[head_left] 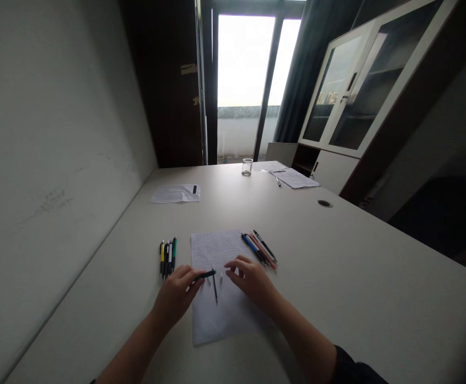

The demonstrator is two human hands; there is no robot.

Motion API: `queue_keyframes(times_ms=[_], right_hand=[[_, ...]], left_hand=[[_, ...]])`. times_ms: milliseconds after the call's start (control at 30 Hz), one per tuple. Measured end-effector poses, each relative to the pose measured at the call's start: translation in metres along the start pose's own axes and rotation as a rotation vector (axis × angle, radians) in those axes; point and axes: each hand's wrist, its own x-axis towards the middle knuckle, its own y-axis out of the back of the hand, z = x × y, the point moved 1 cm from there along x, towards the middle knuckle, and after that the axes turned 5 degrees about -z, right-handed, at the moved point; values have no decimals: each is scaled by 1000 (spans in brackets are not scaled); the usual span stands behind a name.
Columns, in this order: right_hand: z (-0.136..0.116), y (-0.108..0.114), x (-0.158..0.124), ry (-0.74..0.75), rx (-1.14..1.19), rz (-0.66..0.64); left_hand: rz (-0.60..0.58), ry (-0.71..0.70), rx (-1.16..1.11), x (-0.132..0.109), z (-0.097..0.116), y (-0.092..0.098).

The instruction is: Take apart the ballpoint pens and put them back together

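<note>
My left hand (178, 292) pinches a dark pen barrel (204, 275) with a greenish end, which points right over the written sheet of paper (217, 325). My right hand (251, 277) is open above the right side of that sheet, thumb and forefinger apart, with nothing seen between them. Between the hands, a thin dark pen refill (215, 290) lies on the paper. Close to my right fingertips is a small whitish piece (221, 277), too small to make out. Another small thin part (208, 281) lies left of the refill, partly behind the barrel.
Several pens (168, 256) lie side by side left of the sheet, and several more (259, 248) to its right. Farther back are a paper (176, 193), a clear glass (247, 167), more papers (297, 178) and a pen (278, 182). A round hole (324, 204) sits near the right edge.
</note>
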Motion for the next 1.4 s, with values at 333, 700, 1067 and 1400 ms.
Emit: queue_keyframes(times_ms=[333,700,1067,1400], right_hand=[[4,-17,5,31,-120,-74],[0,-12,5,41,-68,-20],[-8,-8,3,144,78,27],[-8,-9,2,223,90,51]], left_hand=[[-8,6,-25,2,2,-1],[1,6,-30,2,2,-1],[-34,17,-45,2,2,-1],[-44,19,-48,3,2,0]])
